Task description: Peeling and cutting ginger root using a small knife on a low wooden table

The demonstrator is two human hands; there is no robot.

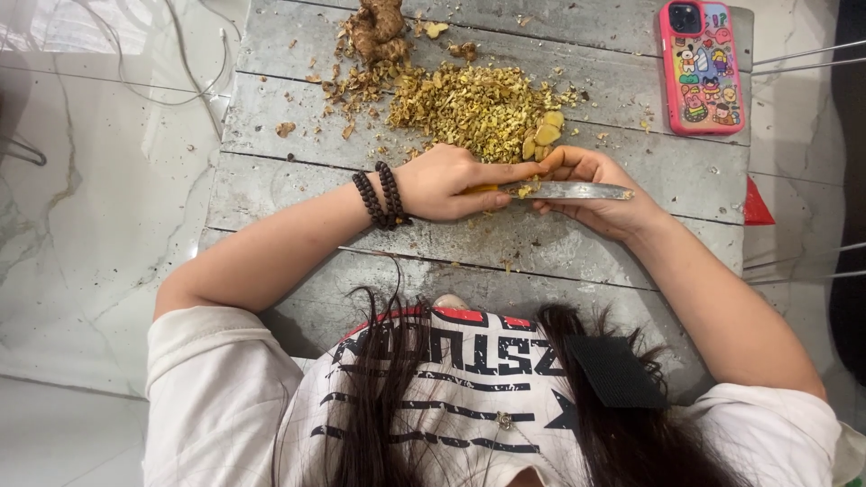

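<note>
Knife (568, 190) between both hands' fingers (492, 171).

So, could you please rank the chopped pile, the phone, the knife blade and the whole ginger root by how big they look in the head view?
1. Chopped pile, clearly largest.
2. Phone.
3. Knife blade, long but thin, so close to the phone; unsure.
4. Ginger root, partly cut off by the frame's top edge.

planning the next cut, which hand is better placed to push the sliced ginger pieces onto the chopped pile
Right, probably: the right hand lies beside the ginger slices at the edge of the chopped pile, while the left hand grips the knife handle.
</note>
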